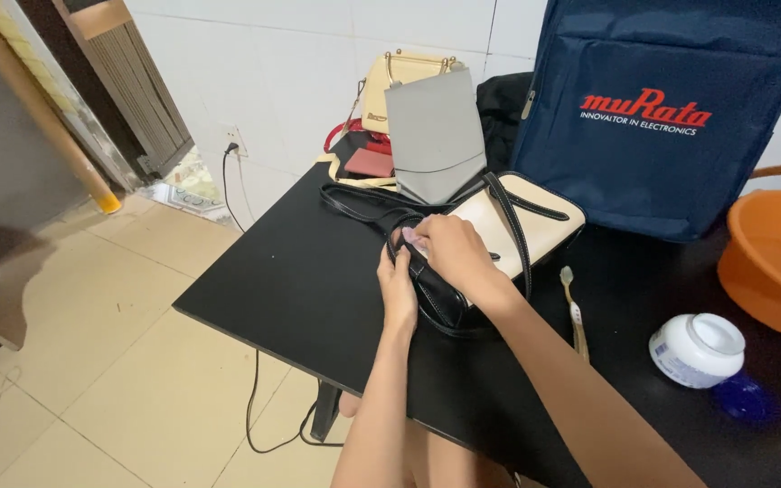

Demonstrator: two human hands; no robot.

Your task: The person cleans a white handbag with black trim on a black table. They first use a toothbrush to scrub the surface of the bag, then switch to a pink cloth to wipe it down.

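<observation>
— What is that bag made of?

— The small handbag [499, 237] looks like smooth leather or imitation leather: a cream flap panel with rounded corners, black sides and a thin black strap [363, 201] that loops away across the matte black worktop [291, 280].

— And the hands?

— Both are at the near, black end of the bag. The left hand [397, 291] is cupped against that end from below, fingers curled around the edge. The right hand [452, 253] lies over the top, fingers bent down and pinching something small and pale pink at the bag's mouth; I cannot tell what it is.

— So the bag is where, exactly?

— Flat on the worktop, directly under and between the hands, its cream end pointing away from the person.

— Anything around it?

— A stiff grey pouch [436, 136] stands just behind it, a large navy fabric backpack [662, 108] leans against the tiled wall, and a glossy orange plastic basin [775, 262] sits to the right. A white round jar [698, 350] and a toothbrush [575, 312] lie near the right forearm.
</observation>
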